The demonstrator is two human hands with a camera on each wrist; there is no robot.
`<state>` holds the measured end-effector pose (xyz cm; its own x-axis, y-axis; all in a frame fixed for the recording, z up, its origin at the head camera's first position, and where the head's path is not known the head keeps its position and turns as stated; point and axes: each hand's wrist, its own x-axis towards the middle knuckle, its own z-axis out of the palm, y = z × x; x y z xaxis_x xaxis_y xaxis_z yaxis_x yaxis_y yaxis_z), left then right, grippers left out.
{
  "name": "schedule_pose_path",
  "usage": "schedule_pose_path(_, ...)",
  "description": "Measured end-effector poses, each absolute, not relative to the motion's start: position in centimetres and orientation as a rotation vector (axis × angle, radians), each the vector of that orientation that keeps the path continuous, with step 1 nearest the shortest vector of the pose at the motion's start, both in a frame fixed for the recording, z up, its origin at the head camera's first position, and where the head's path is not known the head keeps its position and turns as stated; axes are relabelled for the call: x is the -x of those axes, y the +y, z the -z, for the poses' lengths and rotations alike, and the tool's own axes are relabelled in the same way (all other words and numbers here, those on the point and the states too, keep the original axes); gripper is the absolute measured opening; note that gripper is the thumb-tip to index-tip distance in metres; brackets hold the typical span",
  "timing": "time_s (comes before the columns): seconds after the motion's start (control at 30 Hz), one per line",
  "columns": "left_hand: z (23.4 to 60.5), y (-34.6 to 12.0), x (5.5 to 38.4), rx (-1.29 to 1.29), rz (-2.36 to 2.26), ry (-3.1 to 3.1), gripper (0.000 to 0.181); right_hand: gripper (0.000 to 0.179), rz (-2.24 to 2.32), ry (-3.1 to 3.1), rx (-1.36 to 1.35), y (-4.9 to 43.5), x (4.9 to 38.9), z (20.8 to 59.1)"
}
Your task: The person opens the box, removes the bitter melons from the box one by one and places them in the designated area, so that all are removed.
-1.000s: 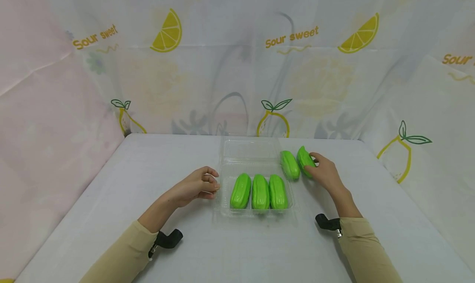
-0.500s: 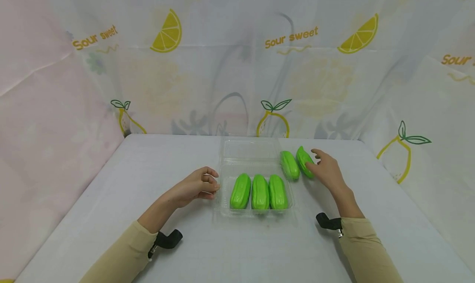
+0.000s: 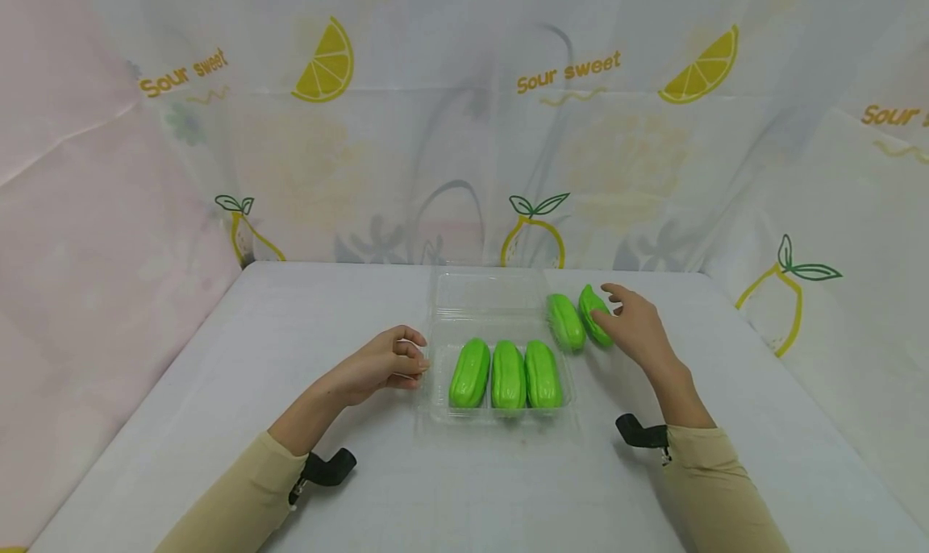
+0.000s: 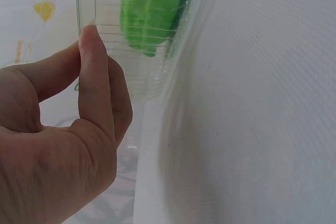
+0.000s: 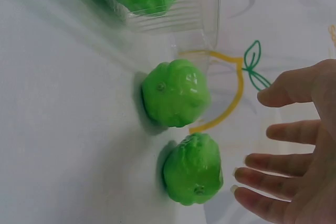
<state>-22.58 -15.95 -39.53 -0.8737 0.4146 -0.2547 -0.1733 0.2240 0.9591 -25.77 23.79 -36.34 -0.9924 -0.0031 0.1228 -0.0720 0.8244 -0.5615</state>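
Right hand, spread, has released a ridged gourd; left hand pinches a clear plastic box.

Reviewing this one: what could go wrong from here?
The right hand is open beside the outer green vegetable; a clumsy grasp could nudge it into its close neighbor on the table.
The left hand pinches the thin rim of the clear container; a tug might shift it along with the three vegetables inside.
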Motion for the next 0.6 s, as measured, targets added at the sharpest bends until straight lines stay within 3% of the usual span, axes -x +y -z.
schedule_pose_path(0.6, 39.5, -16.0, 22.6, -0.230, -1.694, 2.033, 0.050, 0.056, -0.918, -2.917, -0.265, 21.4, 23.9, 33.5)
